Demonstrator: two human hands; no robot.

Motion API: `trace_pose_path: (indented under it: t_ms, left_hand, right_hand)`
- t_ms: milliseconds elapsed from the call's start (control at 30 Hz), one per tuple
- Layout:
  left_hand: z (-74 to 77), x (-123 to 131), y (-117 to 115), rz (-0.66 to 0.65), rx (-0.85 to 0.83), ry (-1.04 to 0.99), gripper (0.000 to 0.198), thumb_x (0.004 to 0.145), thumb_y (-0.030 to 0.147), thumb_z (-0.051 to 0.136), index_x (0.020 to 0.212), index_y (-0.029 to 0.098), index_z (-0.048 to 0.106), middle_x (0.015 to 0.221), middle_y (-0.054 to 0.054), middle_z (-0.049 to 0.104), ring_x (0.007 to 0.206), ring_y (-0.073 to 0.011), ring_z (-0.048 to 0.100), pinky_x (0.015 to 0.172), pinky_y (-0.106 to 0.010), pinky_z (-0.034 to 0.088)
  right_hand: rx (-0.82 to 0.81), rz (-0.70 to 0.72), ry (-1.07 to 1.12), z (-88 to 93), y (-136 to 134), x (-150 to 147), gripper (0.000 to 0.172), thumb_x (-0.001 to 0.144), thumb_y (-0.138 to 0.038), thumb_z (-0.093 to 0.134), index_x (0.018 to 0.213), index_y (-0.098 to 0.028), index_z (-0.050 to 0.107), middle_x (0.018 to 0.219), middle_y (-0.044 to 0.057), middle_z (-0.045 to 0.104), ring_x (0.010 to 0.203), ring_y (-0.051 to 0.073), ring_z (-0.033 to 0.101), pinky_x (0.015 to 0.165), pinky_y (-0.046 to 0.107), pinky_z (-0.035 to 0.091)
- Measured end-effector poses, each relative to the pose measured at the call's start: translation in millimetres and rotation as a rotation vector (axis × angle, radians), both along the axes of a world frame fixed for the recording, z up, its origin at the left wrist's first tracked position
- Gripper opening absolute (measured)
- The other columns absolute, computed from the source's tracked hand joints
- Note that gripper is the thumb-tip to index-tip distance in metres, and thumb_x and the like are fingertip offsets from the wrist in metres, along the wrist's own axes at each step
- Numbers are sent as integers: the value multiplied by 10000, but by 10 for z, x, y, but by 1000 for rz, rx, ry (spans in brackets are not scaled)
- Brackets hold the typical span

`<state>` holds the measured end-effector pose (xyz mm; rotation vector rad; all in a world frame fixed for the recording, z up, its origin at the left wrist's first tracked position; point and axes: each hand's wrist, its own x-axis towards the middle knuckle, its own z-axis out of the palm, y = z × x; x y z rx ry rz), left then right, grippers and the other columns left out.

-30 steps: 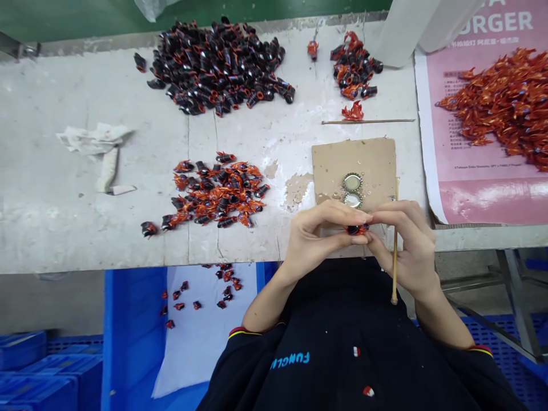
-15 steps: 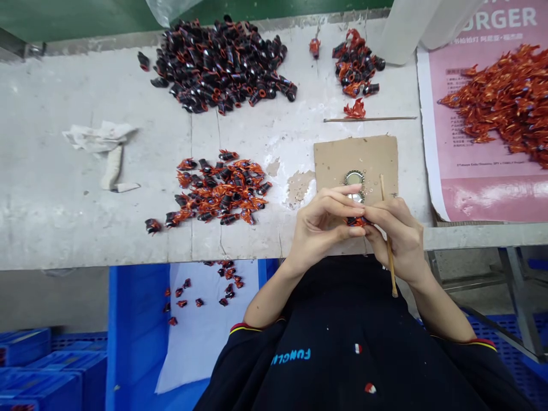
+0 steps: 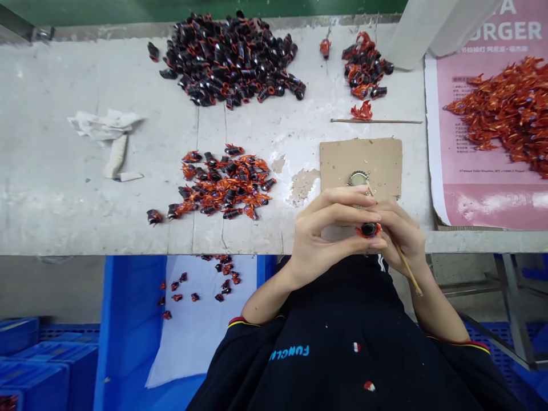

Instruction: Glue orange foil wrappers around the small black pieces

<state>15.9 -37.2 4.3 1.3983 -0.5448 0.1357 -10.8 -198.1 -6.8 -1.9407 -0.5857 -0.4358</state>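
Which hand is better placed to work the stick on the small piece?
Probably the right hand: it already grips the thin wooden stick. The left hand pinches the small black-and-orange piece at its fingertips.

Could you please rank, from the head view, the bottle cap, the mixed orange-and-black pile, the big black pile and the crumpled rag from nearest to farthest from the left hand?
From the left hand:
1. Bottle cap, on the cardboard just beyond the fingers.
2. Mixed orange-and-black pile, to its left.
3. Big black pile, at the table's far edge.
4. Crumpled rag, far left.
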Motion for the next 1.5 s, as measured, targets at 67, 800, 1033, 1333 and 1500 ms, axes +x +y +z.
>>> trace_pose_path:
  t_ms: [67,800,1033,1333,1500]
  left_hand:
    - [6,-4,24,-1,7,-1,270,746,324,854,990,272,749,1056,-41,728,1094,-213,699,973,-382,614]
    - [-3,-69,43,-56,-123,412,280,823,498,765,864,231,692,811,-11,653,764,-125,617,682,-251,514]
    - [-2,-53,96,34,-48,364,287,831,499,756,852,221,685,797,-15,656,736,-126,609,654,-254,509]
    - [-42,-59,194,163,73,107,175,858,294,764,1007,238,691,895,-16,696,832,-130,658,737,-250,555]
    - [-33,-33,333,363,282,-104,217,855,168,746,1056,219,683,954,-21,695,897,-143,676,806,-274,585]
  right_hand:
    - [-17,-6,0,31,-4,-3,175,989,-281,534,1112,-238,651,891,22,692,792,155,652,659,284,551]
    - [-232,-72,-79,182,147,54,235,1041,-304,405,885,-214,554,733,12,566,675,147,533,606,295,456]
    - [-244,-68,-44,173,184,83,233,1035,-304,420,864,-217,552,752,13,578,685,150,536,618,308,439]
    - [-282,-7,10,148,209,130,109,1008,-240,480,1023,-211,584,854,30,641,786,166,591,679,309,484]
    - [-293,-80,32,85,157,124,284,924,-128,603,1185,-238,574,1001,50,675,894,193,645,763,335,548]
